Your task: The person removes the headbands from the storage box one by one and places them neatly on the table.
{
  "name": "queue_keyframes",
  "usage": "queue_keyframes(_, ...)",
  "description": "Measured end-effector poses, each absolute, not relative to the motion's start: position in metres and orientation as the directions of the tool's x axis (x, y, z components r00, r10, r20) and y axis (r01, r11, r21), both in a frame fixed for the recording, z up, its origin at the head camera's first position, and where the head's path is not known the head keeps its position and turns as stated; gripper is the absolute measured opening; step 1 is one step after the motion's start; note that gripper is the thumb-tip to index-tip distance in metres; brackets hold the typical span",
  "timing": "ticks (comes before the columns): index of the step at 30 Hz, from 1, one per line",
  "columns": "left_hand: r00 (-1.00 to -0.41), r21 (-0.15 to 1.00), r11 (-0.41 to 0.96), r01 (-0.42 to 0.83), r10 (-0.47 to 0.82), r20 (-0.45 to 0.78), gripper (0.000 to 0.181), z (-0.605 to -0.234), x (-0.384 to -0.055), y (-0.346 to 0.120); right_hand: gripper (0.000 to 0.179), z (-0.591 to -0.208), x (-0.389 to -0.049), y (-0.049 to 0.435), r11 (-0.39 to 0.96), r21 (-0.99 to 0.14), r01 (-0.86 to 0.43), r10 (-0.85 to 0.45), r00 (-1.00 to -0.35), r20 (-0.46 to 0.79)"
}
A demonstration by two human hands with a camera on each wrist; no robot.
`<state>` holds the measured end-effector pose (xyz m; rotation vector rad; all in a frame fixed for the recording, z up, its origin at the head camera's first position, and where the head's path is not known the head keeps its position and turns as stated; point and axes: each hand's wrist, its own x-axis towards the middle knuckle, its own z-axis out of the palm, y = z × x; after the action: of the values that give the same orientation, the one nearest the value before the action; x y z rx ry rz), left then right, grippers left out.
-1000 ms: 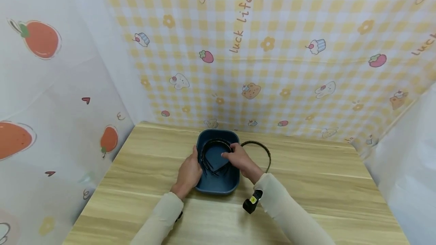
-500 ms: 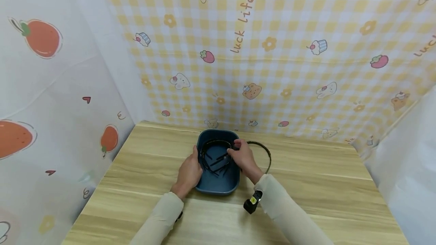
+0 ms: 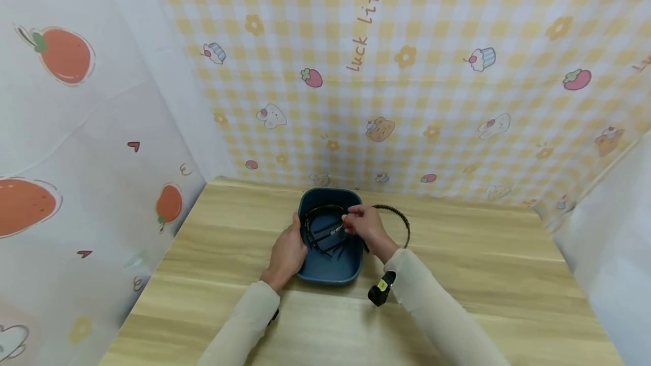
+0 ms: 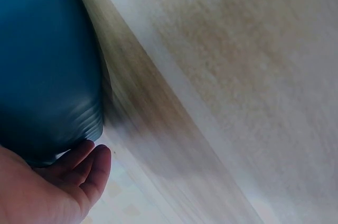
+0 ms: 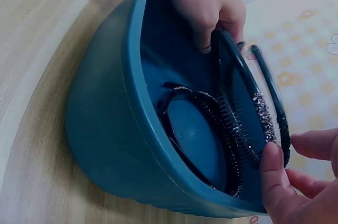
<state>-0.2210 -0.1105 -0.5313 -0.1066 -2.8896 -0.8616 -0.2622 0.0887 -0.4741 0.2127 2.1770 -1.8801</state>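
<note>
A deep dark blue plastic bin (image 3: 330, 277) stands on the table in the head view. My left hand (image 3: 289, 250) holds its left side, with the thumb inside the rim. Between thumb and fingers, my right hand (image 3: 367, 226) pinches a black headband (image 5: 262, 110) with silver glitter on its band, over the bin's right side. Another black band (image 5: 272, 84) runs close behind it by my fingertips; whether I hold that one too is unclear. Inside the bin lie more dark headbands (image 5: 231, 168) with sparkly trim, overlapping, so their number is hard to tell.
A black, ridged headband (image 3: 408, 229) lies on the wooden table (image 3: 488, 275) just right of the bin, partly behind my right hand. A yellow checked cloth (image 3: 437, 100) hangs behind the table, and a white printed cloth (image 3: 107, 146) hangs at the left.
My right hand has shifted at the bin's right side, and the headband it pinches has turned so its ends point left and its glitter shows. My left hand stays on the bin.
</note>
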Motion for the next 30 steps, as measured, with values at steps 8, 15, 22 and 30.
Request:
queue_keyframes(8,-0.99,0.556,0.825,0.1,0.028,0.137,0.073,-0.5257,-0.2261,-0.111,0.045,-0.4691,-0.2691,0.0859,0.215,-0.938,0.274,-0.054,-0.955,-0.291)
queue_keyframes(15,-0.994,0.554,0.829,0.082,0.027,0.107,0.07,-0.5273,-0.2186,-0.1129,0.047,-0.4733,-0.2635,0.0824,0.299,-0.912,0.28,-0.067,-0.947,-0.313)
queue_keyframes(22,-0.993,0.549,0.831,0.087,0.027,0.117,0.066,-0.53,-0.2186,-0.1103,0.044,-0.4735,-0.2611,0.0814,0.358,-0.904,0.236,-0.048,-0.962,-0.27)
queue_keyframes(30,-0.992,0.551,0.829,0.092,0.026,0.126,0.063,-0.5316,-0.2214,-0.1095,0.047,-0.4717,-0.2633,0.0835,0.403,-0.891,0.207,-0.065,-0.965,-0.253)
